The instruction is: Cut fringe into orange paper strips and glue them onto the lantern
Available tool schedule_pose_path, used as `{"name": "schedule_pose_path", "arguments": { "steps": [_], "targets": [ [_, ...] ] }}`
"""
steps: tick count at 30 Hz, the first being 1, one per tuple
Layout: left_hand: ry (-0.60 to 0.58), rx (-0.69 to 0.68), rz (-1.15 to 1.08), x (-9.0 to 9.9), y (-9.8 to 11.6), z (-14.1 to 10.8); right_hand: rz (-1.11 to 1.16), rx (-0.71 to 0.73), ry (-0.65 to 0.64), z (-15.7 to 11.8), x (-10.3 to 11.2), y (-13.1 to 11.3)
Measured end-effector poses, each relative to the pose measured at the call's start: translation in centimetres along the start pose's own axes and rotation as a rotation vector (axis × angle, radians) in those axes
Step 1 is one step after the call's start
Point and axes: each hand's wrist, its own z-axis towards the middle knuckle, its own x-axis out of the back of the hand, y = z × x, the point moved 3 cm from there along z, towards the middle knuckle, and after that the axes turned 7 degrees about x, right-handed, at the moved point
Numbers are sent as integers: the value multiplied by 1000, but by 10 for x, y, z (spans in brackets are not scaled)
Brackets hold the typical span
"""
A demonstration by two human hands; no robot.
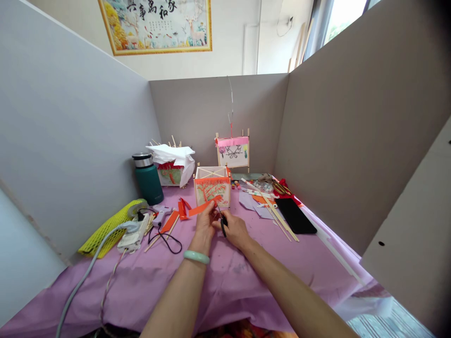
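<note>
My left hand (pixel 205 219) pinches a long orange-red paper strip (pixel 199 209), whose far end trails off to the left. Scissors (pixel 223 221) with black handles sit in my right hand (pixel 235 228), their blades pointing up at the strip's right end. Whether the blades touch the paper is hard to make out. Just behind my hands stands a square paper lantern (pixel 212 188) with a stick frame, a painted tree and orange fringe along its top edge. A folded piece of red paper (pixel 182 209) lies left of the strip.
On the left are a green bottle (pixel 148 180), a power strip (pixel 133 237), a glue gun (pixel 161 214) and yellow netting (pixel 109 230). A second lantern (pixel 233 152) hangs behind. Wooden sticks (pixel 280 217) and a black phone (pixel 294 216) lie right. Grey panels surround the table.
</note>
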Motion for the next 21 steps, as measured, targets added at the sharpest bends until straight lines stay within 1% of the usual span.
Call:
{"name": "schedule_pose_path", "arguments": {
  "steps": [13, 21],
  "targets": [
    [-9, 8, 4, -1, 1, -3, -51, -33, -9, 1, -4, 3],
    [-5, -2, 52, 5, 0, 6, -57, -45, 0, 0, 0, 0]
  ]
}}
